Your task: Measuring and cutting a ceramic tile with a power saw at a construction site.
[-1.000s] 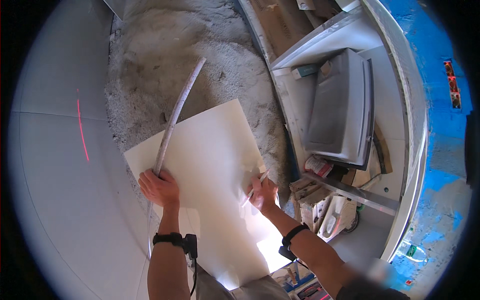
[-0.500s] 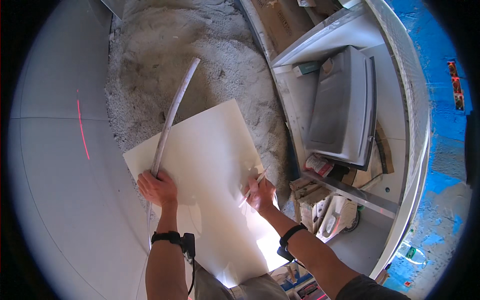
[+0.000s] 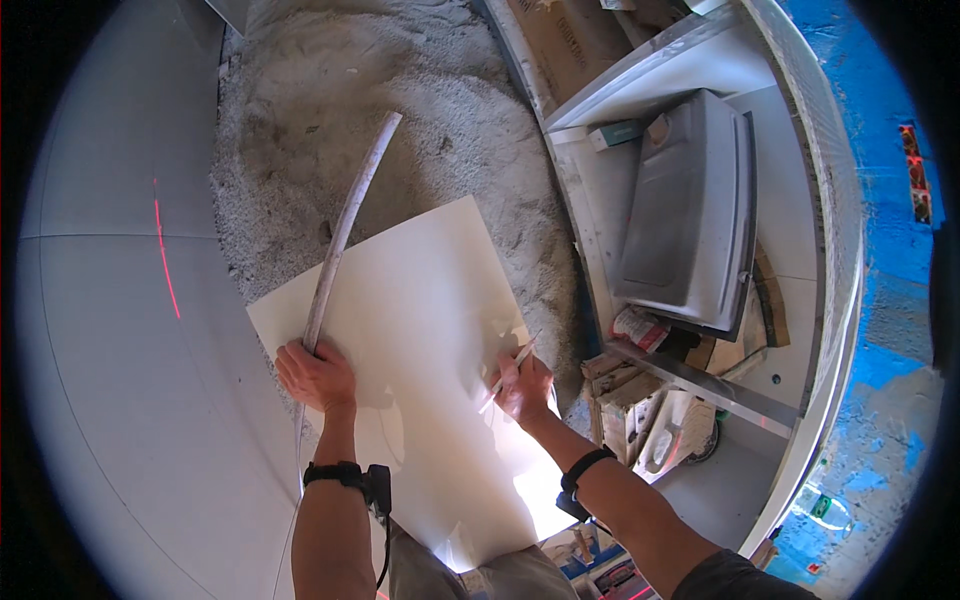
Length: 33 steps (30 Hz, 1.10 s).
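Note:
A large, glossy cream tile or panel [image 3: 430,300] lies tilted in front of me, its near edge at my legs. My left hand [image 3: 316,375] is closed around a long, pale straight bar [image 3: 345,225] at the panel's left edge. Beyond that hand, the bar slants up over the far left part of the panel and past its far edge. At the panel's right edge, my right hand [image 3: 524,387] has its fingers closed on a thin, pencil-like stick [image 3: 526,350]. Its light tip sticks out above the fingers. Both wrists carry black straps with small devices.
Loose grey sand [image 3: 400,60] spreads beyond the panel. Along the left stands a large grey tiled surface [image 3: 120,350] with a red laser line. To the right, a white cabinet frame [image 3: 690,385] holds a grey basin-like case [image 3: 675,210]. A plastic bottle [image 3: 825,507] lies on blue-stained floor.

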{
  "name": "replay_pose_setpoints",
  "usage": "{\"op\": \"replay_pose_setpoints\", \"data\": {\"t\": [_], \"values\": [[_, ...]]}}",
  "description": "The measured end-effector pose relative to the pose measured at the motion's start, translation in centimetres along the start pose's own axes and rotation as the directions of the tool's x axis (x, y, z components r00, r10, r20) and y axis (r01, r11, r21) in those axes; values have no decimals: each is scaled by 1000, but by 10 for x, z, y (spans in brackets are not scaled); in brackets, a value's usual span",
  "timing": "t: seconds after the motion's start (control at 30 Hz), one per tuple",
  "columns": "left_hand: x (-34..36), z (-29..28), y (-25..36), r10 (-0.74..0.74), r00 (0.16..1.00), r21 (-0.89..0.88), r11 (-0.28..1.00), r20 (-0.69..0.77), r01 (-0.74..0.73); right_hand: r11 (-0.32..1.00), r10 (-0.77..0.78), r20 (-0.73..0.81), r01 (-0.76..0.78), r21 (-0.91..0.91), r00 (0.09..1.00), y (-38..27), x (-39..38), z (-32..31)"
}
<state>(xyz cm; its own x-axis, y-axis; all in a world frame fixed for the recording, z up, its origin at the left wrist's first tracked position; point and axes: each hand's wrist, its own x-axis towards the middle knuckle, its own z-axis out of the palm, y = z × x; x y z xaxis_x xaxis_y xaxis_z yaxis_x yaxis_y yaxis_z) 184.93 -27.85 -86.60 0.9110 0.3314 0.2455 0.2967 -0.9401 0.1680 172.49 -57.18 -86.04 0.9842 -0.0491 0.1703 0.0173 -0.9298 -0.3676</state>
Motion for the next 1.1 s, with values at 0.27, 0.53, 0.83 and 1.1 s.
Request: {"op": "replay_pose_setpoints", "data": {"t": [0.27,0.53,0.83,1.1], "values": [[1,0,2,-8,1000,3,1000,8,8,1000,3,-3,-3,-8,1000,2,-3,2],[2,-3,3,-5,1000,-1,1000,3,5,1000,-12,-26,11,-17,1000,-3,4,-3],[1,-2,2,1,1000,1,1000,-8,-1,1000,17,1,-17,-26,1000,-6,4,-5],[2,-4,6,7,1000,-7,1000,-22,-7,1000,-5,-21,5,8,1000,-2,2,-2]]}}
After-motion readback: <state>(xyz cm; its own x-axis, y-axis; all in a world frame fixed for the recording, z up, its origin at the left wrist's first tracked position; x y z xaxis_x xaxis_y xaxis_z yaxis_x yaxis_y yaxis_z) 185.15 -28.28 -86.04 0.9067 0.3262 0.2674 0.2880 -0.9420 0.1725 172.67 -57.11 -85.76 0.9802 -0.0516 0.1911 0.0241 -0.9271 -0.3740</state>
